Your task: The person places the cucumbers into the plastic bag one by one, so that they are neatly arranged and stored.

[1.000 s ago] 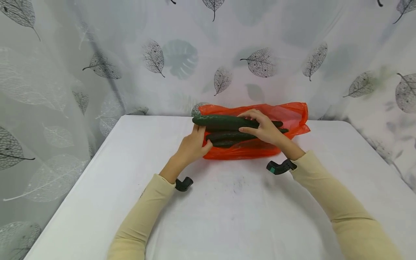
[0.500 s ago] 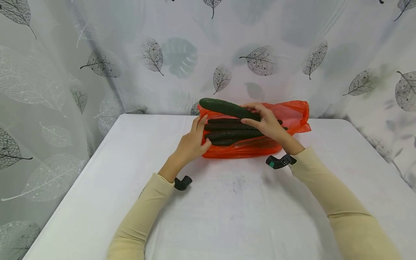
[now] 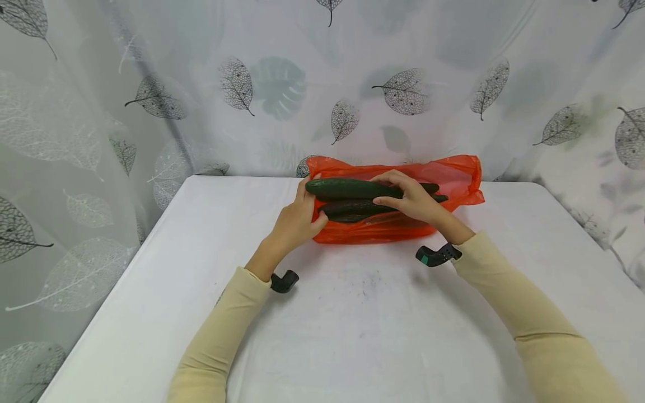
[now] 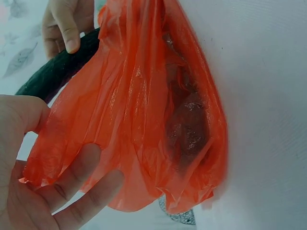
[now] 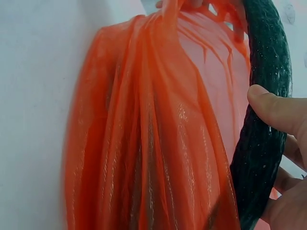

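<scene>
A long dark green cucumber [image 3: 342, 188] lies crosswise over the mouth of a red plastic bag [image 3: 373, 236]. My right hand [image 3: 410, 198] grips it near its middle, thumb on the near side; the right wrist view shows the thumb pressing its bumpy skin. More dark cucumbers [image 3: 347, 209] lie in the bag, partly covered by the held one and by the plastic. At the bag's left end is my left hand [image 3: 294, 218], thumb and fingers spread apart at the mouth. In the left wrist view its fairly straight fingers [image 4: 84, 163] touch the plastic.
The bag rests at the back of a white-covered table [image 3: 327, 336]. Right behind it hangs a pale curtain [image 3: 302, 134] with a leaf pattern. A black wrist camera [image 3: 437, 255] sits on the right wrist, another [image 3: 284, 281] on the left.
Half a second ago the held cucumber's left end was raised; now it is lowered, level over the others. The right hand keeps its grip. My left hand stays at the bag's mouth.
</scene>
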Demonstrator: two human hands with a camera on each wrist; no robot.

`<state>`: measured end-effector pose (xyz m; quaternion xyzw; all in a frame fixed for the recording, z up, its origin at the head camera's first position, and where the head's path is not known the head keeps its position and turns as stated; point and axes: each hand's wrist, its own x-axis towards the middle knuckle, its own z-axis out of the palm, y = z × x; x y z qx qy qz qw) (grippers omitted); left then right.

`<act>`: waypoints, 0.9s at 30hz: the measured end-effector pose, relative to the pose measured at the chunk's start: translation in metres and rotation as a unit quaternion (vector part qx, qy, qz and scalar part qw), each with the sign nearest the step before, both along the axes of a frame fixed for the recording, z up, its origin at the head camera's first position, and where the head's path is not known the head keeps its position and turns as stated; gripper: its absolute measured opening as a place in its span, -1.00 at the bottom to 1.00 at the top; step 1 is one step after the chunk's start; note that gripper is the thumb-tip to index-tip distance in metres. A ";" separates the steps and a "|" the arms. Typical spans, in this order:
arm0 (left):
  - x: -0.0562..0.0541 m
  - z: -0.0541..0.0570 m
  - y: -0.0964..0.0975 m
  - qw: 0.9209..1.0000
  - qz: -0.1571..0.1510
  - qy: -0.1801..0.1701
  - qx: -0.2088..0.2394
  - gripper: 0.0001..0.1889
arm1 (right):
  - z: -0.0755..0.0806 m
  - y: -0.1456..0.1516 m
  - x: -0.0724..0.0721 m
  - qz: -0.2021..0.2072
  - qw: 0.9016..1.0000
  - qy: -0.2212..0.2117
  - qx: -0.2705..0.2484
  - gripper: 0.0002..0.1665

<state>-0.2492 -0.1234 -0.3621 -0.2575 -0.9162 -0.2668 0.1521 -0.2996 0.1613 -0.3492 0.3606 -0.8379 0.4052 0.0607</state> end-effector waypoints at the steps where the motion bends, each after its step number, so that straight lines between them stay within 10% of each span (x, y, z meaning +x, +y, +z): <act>1: 0.000 0.000 0.000 1.000 0.001 0.000 0.002 -0.21 | 0.001 0.001 0.000 0.001 1.000 -0.001 0.004 -0.48; 27: -0.002 0.001 0.001 1.000 0.015 -0.004 0.005 -0.20 | -0.006 0.024 0.001 0.017 0.990 0.013 0.141 -0.51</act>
